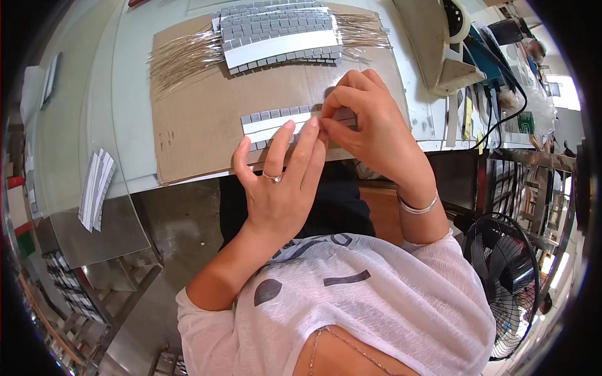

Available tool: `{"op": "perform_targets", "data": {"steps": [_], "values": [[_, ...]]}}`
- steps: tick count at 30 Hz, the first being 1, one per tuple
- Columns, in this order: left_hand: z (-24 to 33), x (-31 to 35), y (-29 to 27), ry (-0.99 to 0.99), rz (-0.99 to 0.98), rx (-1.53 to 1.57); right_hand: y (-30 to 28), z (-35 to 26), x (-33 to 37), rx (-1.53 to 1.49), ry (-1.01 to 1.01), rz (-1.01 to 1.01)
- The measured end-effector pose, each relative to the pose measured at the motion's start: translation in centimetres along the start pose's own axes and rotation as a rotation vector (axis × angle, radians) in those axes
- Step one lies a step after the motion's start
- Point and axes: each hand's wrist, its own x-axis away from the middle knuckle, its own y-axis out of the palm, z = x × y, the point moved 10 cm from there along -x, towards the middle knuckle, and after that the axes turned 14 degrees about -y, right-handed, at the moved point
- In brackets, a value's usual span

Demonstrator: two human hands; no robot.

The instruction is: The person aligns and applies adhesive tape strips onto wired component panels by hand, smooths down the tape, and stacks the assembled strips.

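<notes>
The left hand (283, 182) lies open across the tiled strip (253, 130), seemingly steadying it; the right hand (377, 122) pinches closed, contents hidden.

A black fan (503, 276) stands at right — a metal rack (540, 161) near it.

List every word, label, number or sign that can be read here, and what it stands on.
White shirt: large dark lettering, broken by folds; not copied out here.
Cardboard sheet: small dark marks, too small to read.
Green packet: pale marks, too small to read.
Grey-and-white strip at the left hand and right hand: no text visible.
</notes>
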Motion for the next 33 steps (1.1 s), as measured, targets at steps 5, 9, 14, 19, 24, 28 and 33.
{"op": "perform_targets", "data": {"steps": [5, 9, 14, 19, 24, 28, 33], "values": [[0.6, -0.8, -0.9, -0.007, -0.025, 0.04, -6.0, 0.4, 1.9, 0.055, -0.088, 0.266], [0.4, -1.2, -0.4, -0.007, -0.06, -0.009, -16.3, 5.0, 7.8, 0.754, 0.083, 0.665], [0.5, -1.0, -1.1, 0.02, -0.062, 0.0, -18.4, 14.5, 10.5, -0.205, 0.46, 0.503], [0.6, -1.2, -0.9, 0.031, -0.088, 0.04, -18.8, 16.3, 9.5, -0.414, 0.375, 0.382], [0.8, -1.2, -0.8, 0.043, -0.097, 0.057, -19.1, 17.0, 9.5, -0.42, 0.362, 0.433], [0.7, -1.2, -1.1, 0.042, -0.106, 0.048, -19.6, 14.7, 8.8, -0.192, 0.227, 0.545], [0.7, -1.5, -1.2, 0.031, -0.075, 0.07, -19.4, 10.9, 11.4, 0.564, 0.228, 0.581]]}}
